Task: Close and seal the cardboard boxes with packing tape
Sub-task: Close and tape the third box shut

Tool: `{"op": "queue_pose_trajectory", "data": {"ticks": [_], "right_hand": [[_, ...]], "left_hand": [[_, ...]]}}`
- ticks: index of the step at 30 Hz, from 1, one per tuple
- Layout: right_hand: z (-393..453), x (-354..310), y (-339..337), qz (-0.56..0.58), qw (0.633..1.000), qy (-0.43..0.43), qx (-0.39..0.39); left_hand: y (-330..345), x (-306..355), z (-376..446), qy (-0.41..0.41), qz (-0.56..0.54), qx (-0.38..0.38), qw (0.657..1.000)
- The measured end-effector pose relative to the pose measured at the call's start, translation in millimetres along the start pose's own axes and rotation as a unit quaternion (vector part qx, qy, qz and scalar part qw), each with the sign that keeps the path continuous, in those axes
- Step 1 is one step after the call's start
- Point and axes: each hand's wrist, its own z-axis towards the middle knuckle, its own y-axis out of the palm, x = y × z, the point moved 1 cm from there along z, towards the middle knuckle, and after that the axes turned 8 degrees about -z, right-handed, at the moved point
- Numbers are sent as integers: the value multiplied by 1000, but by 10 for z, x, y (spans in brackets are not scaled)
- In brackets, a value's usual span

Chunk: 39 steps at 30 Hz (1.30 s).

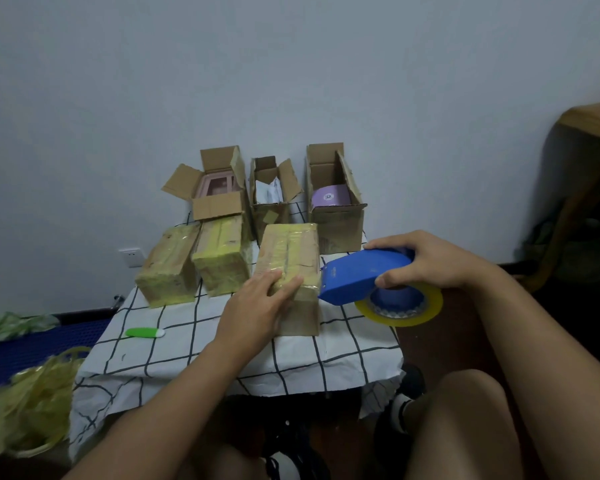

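Sealing | tape-wrapped brown cardboard box [290,258] pressed by flat, spread left hand [253,308] | blue plastic tape dispenser [361,277] gripped at 3 o'clock by curled right hand [426,259] | box judged light, stiff, slick.

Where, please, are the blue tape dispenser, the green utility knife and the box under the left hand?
blue tape dispenser [361,275], head view, on its blue side.
green utility knife [142,332], head view, on its handle.
box [291,251], head view, on its taped top.

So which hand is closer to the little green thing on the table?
Left. The left hand rests on a taped box just right of the green cutter; the right hand holds the tape dispenser farther right.
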Motion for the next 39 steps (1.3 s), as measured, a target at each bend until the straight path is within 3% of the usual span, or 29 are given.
{"op": "queue_pose_trajectory", "data": {"ticks": [7,12,18,39], "right_hand": [[-21,-3,30,1,1000,1,-6],[-7,-10,57,-11,1000,7,-6],[-52,60,83,-3,1000,11,-1],[-132,138,16,12,1000,8,-10]], "left_hand": [[-33,167,58,72,34,28,996],[46,224,79,42,63,17,997],[200,201,129,70,7,87,994],[165,172,144,38,-24,62,997]]}}
